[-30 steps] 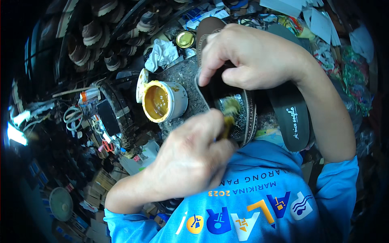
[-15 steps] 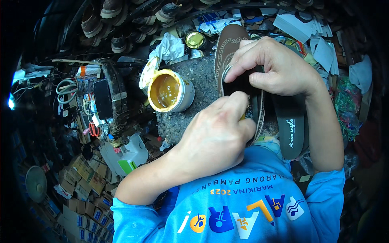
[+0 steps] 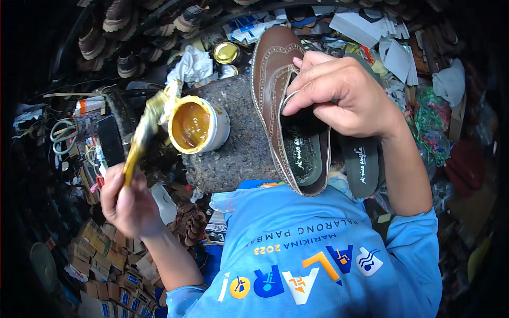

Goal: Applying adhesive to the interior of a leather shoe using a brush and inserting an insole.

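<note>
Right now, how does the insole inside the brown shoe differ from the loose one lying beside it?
The dark insole inside the brown leather brogue shoe is partly hidden by the shoe's sides and the right hand; the loose dark insole lies bare beside the shoe. The first is gripped by the fingers; the loose one is untouched. Both are dark, with pale script and the same rounded heel.

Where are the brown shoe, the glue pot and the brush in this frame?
brown shoe (image 3: 271, 69): head view, on the toe of the upper.
glue pot (image 3: 218, 127): head view, on the white outer wall.
brush (image 3: 142, 135): head view, on the glue-coated shaft above the left hand (image 3: 127, 204).
</note>
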The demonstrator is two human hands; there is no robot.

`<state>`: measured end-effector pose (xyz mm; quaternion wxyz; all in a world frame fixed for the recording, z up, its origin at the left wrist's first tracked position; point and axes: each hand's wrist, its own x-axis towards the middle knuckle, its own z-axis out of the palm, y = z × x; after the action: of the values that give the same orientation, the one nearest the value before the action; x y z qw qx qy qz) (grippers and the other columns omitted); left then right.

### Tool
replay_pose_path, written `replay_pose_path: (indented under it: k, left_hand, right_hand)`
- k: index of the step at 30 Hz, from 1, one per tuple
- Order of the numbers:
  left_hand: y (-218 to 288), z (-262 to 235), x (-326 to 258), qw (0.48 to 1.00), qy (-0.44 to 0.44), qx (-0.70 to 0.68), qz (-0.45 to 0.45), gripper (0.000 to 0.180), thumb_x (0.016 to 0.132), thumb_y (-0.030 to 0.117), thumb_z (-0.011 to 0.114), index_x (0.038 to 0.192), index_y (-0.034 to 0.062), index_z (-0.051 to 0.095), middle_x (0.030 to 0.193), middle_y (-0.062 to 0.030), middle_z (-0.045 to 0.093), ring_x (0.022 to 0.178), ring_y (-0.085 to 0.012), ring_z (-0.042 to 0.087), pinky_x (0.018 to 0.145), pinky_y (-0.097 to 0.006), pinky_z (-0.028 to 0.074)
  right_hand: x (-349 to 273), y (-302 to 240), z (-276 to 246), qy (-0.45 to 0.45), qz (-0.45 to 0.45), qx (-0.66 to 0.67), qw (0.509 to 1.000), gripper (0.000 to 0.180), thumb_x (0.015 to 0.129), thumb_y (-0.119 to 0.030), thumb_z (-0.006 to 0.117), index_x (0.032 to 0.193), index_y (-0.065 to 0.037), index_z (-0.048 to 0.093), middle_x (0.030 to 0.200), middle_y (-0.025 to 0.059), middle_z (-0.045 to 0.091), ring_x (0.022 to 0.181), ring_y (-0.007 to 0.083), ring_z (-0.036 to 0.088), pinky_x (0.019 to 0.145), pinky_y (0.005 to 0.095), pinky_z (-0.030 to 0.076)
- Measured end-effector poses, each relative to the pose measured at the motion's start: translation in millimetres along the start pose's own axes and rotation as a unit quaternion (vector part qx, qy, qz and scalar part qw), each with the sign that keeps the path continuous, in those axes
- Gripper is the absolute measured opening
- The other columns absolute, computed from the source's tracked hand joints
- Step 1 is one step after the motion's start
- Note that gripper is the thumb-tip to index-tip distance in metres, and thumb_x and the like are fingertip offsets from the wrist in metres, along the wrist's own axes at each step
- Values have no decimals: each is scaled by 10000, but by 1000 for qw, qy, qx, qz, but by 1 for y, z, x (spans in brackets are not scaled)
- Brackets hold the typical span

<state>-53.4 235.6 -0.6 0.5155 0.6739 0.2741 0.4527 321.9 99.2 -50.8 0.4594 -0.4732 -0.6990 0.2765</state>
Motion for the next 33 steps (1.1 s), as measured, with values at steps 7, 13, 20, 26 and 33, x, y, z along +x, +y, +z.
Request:
replay_pose_path:
  k: [7,13,20,26,33]
  left_hand:
    - [-71,-5,-37,904,-147,400,45,342,900,64,760,1212,-65,703,1104,-134,577,963,-237,568,844,-334,490]
    - [-29,46,-37,947,-147,272,83,799,772,392,869,1376,-1,522,1323,-245,499,1172,-351,534,991,-447,462]
    - [-19,138,-32,940,-254,148,175,762,647,155,974,1243,160,499,1556,-421,208,1409,-617,350,1152,-581,388]
    - [46,173,38,921,-169,150,316,766,681,114,948,1189,102,375,1505,-418,298,1383,-561,432,1133,-582,392]
    - [65,192,95,923,-185,76,329,782,690,123,938,1191,109,337,1491,-421,324,1387,-529,439,1118,-568,401]
  right_hand:
    - [5,-24,9,20,-33,-65,997,353,624,125,712,921,-54,781,930,103,738,823,306,623,1011,498,508]
    - [21,-37,3,44,-61,-129,989,358,618,124,693,925,-49,759,923,94,719,831,318,611,948,465,524]
    - [47,-72,-16,121,-80,-192,971,237,705,39,699,927,-39,728,904,86,690,912,294,617,862,377,531]
    - [64,-144,-66,227,-201,-293,907,276,719,-5,766,991,-44,735,1263,172,613,1120,365,588,982,456,500]
    - [34,-136,-108,302,-187,-317,879,324,685,29,742,994,-69,756,1240,154,652,1099,329,606,923,428,492]
